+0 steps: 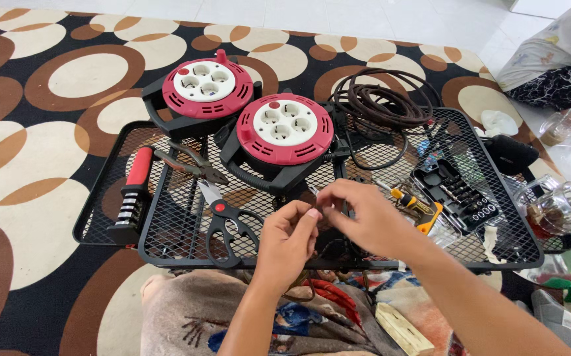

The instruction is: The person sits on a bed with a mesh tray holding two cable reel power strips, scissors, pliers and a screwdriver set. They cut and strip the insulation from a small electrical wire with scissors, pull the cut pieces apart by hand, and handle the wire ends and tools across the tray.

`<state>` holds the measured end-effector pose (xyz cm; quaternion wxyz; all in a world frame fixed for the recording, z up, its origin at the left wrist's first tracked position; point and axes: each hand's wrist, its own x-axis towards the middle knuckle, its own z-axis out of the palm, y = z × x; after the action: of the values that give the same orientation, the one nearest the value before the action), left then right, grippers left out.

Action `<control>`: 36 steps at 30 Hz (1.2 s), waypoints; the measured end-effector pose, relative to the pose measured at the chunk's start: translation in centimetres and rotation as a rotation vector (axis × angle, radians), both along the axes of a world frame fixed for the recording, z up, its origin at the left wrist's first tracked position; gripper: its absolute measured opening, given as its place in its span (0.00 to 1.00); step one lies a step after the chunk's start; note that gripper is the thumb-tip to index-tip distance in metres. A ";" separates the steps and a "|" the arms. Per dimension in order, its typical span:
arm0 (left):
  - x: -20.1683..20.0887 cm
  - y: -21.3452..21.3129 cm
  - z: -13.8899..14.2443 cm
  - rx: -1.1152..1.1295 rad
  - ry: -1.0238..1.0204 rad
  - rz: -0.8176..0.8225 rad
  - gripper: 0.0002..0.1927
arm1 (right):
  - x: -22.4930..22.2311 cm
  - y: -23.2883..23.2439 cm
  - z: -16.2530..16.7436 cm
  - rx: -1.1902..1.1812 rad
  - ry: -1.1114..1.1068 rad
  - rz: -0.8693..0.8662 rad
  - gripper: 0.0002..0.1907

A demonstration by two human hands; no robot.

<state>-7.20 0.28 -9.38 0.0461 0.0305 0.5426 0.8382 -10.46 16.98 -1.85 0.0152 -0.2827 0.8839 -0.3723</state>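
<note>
The left hand and right hand meet fingertip to fingertip over the near edge of the mesh surface, both pinching something small that is too tiny to make out. Scissors lie just left of the left hand. A red cable reel sits just beyond the hands, a screwdriver touches the right hand's far side, and pliers lie farther left.
</note>
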 end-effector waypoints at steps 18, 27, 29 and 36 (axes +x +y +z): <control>-0.4 -0.5 -0.5 0.155 0.016 -0.011 0.06 | 6.0 2.8 -2.3 0.379 0.213 -0.266 0.14; -0.4 -0.8 -0.1 0.030 0.056 -0.123 0.05 | 5.1 2.1 -0.9 0.511 0.015 -0.341 0.21; -0.5 -0.9 0.0 0.024 0.048 -0.110 0.07 | 4.8 1.9 -0.7 0.538 0.001 -0.357 0.23; -0.5 -0.5 -0.3 -0.018 0.082 -0.073 0.13 | 5.3 2.5 -1.8 0.521 0.087 -0.295 0.21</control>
<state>-7.69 -0.20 -9.65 0.0547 0.0843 0.5501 0.8290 -5.19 19.48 -3.68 -0.0050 -0.1535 0.9810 -0.1188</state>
